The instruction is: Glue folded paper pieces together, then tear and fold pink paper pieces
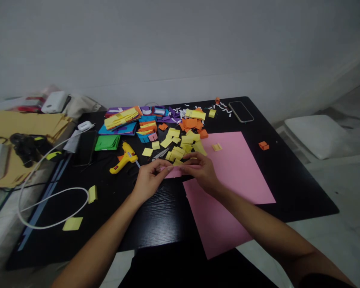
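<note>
My left hand (150, 179) and my right hand (201, 171) meet over the middle of the black table (156, 216), both pinching a small pink paper strip (173, 172) between their fingertips. The strip lies just off the left corner of a large pink paper sheet (231, 188) that hangs over the table's front edge. A pile of yellow paper pieces (181, 145) sits right behind my hands. A yellow glue gun (124, 158) and a pair of scissors (160, 154) lie to the left of the pile.
Stacks of coloured paper (123, 120), green paper (107, 142) and orange scraps (192, 124) fill the table's back. A phone (241, 111) lies at the far right corner, an orange folded piece (263, 146) at the right. A white cable (48, 200) loops at left.
</note>
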